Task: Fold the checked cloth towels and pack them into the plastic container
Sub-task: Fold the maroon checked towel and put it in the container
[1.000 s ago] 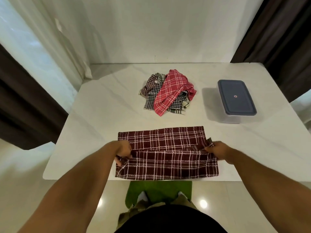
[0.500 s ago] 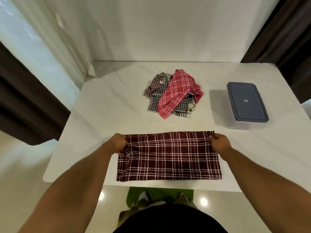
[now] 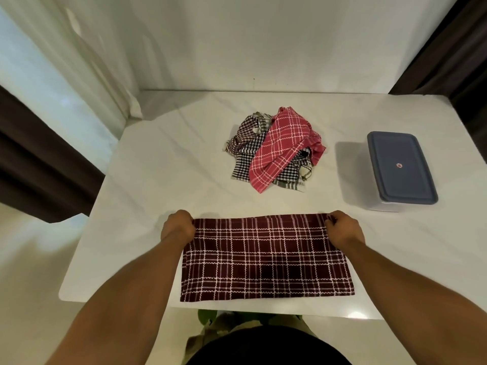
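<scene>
The maroon checked towel [image 3: 266, 259] lies flat at the near edge of the white worktop [image 3: 163, 180]; the left hand [image 3: 178, 227] and right hand [image 3: 344, 229] pinch its far corners. Beyond lies a heap of unfolded towels [image 3: 275, 150]; the lidded plastic container [image 3: 400, 169] stands to its right, apart.

White marble-look table [image 3: 158, 180] against white wall [image 3: 263, 48]; dark brown curtain L [image 3: 39, 167], another R [image 3: 453, 48]; green mat [image 3: 205, 315] below table's near edge.

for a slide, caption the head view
Left hand and right hand grip far corners of a maroon checked cloth towel on the white table.
</scene>
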